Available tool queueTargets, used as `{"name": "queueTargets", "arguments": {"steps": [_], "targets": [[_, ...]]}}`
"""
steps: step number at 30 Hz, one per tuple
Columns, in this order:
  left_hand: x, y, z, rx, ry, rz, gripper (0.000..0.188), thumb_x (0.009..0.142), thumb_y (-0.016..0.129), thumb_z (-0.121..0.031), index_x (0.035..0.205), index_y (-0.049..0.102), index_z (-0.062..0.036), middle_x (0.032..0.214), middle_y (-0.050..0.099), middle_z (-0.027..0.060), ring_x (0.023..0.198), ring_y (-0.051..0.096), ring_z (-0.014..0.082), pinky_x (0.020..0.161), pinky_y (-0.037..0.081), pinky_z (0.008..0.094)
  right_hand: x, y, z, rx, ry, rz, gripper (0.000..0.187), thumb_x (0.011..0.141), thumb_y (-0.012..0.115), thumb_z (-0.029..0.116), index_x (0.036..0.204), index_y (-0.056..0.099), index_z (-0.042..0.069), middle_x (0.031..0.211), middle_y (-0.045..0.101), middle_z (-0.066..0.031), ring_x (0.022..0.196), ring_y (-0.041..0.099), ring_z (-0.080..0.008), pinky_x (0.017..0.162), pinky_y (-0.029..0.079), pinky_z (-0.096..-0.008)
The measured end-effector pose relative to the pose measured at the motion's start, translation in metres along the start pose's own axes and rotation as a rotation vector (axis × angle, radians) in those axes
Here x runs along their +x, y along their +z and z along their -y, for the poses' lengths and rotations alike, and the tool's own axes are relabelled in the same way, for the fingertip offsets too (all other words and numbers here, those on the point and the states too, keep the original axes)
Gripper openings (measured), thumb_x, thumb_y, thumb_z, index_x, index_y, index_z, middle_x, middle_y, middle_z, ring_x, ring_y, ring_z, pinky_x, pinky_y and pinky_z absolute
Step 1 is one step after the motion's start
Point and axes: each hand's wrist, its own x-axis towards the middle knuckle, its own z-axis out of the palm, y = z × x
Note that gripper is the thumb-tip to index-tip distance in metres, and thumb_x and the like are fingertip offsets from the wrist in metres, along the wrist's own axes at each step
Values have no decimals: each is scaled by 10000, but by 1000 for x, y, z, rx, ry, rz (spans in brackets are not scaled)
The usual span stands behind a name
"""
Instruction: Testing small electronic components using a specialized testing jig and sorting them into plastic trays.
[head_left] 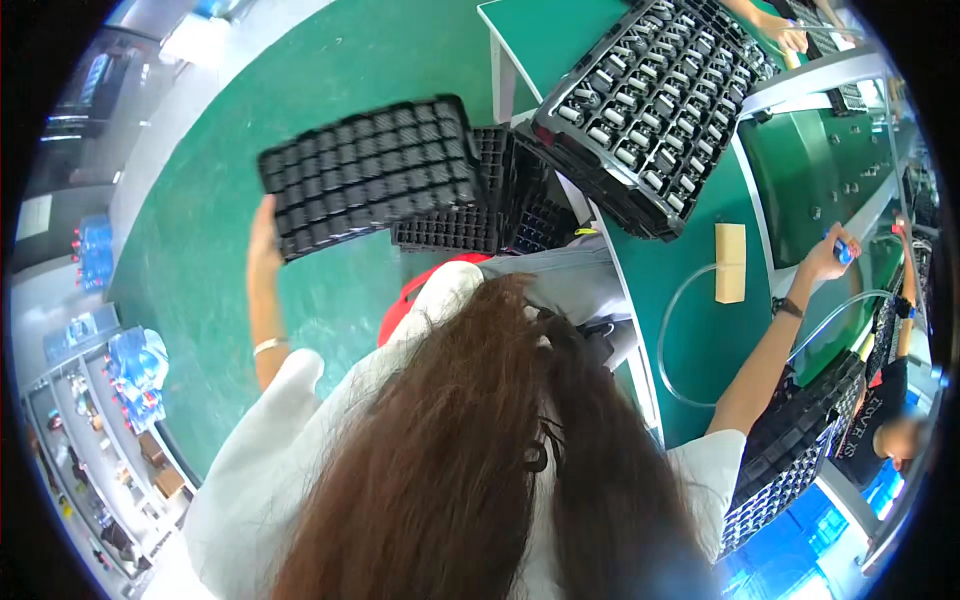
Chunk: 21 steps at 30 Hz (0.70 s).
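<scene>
My left hand point(262, 240) is closed on the near left edge of a black plastic compartment tray point(370, 170). This tray hangs tilted over the floor, left of the table, and no loose parts show on its visible face. Far to the right, my right hand point(826, 258) is closed around a small blue hand tool point(845, 250), whose working end I cannot make out. On the table a stack of black trays stands slanted. Its top tray point(645, 110) carries rows of small silver cylindrical parts.
More black trays point(450, 230) are stacked on the floor by the green table point(690, 330). A tan block point(730, 262) and a clear hose point(664, 345) lie on the table. Opposite sit a co-worker point(880, 430) and another person's hand point(785, 35). Shelves point(100, 450) line the left.
</scene>
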Motion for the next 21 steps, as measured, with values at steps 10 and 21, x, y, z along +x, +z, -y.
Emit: {"name": "queueTargets", "arguments": {"steps": [10, 21], "targets": [[100, 180, 294, -43, -81, -226, 607, 884, 510, -452, 1323, 341, -69, 1281, 450, 140, 1140, 438, 257, 935, 387, 408, -61, -29, 65, -164, -16, -129, 251, 759, 717, 49, 830, 476, 37, 811, 524, -8, 714, 485, -102, 697, 439, -261], [41, 276, 234, 299, 515, -210, 432, 880, 572, -251, 1222, 439, -23, 1077, 552, 155, 962, 542, 221, 850, 431, 334, -117, -59, 134, -102, 123, -145, 124, 829, 653, 80, 886, 547, 52, 883, 564, -12, 783, 523, -89, 727, 459, -252]]}}
